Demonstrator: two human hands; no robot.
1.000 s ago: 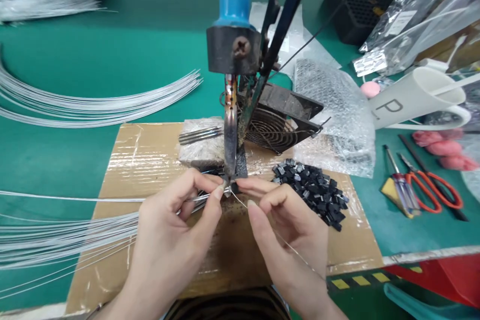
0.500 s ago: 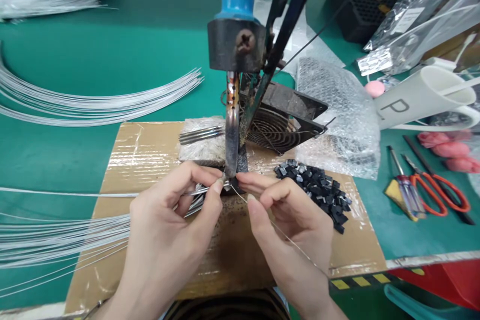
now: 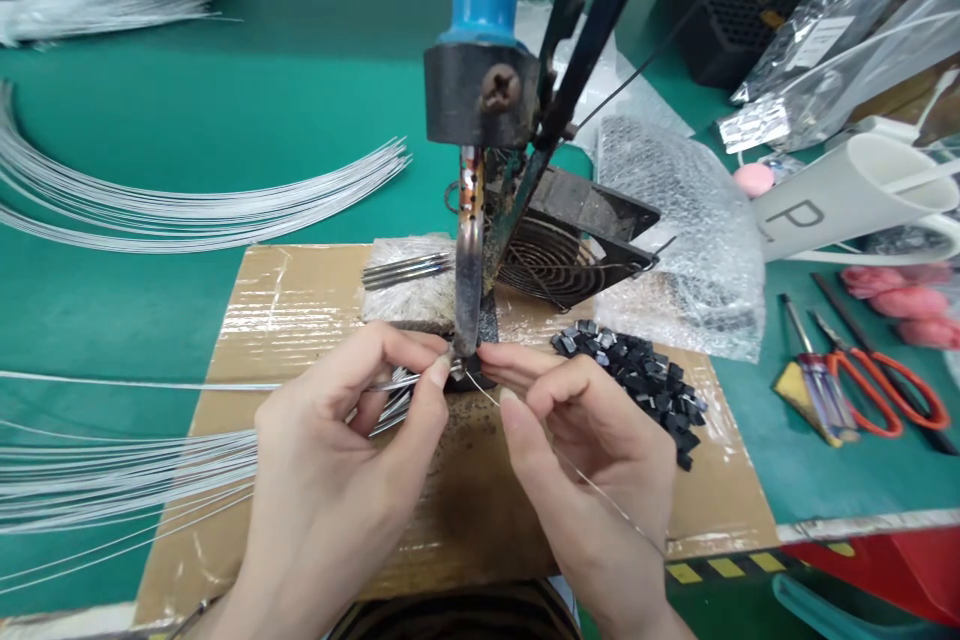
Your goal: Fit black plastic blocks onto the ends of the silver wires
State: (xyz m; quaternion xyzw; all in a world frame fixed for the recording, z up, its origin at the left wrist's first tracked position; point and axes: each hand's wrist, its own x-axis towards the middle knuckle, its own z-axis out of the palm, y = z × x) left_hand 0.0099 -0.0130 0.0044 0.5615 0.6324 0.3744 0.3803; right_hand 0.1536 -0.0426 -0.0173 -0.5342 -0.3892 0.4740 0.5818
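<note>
My left hand (image 3: 337, 450) is closed, pinching a thin white cable (image 3: 150, 382) that runs in from the left. The cable's end lies right under the dark tip of a blue-handled soldering iron (image 3: 469, 290), fixed upright in a stand. Between thumb and fingers of my right hand (image 3: 607, 460) is a thin solder wire (image 3: 600, 490), its end reaching the iron's tip. The exact joint is partly hidden by my fingertips. Below the held cable, a bundle of white cables (image 3: 187, 465) passes behind my left hand.
A cardboard sheet (image 3: 255, 320) covers the work area. Small black parts (image 3: 637, 385) are piled to the right, with a black fan (image 3: 562, 260) behind. Orange-handled scissors (image 3: 870, 390) and a screwdriver (image 3: 814, 370) lie farther right. More cables (image 3: 225, 215) stretch across the left.
The whole view has shifted slightly, so the iron and tools sit a little farther right in the picture. Both hands keep their grips at the iron's tip.
</note>
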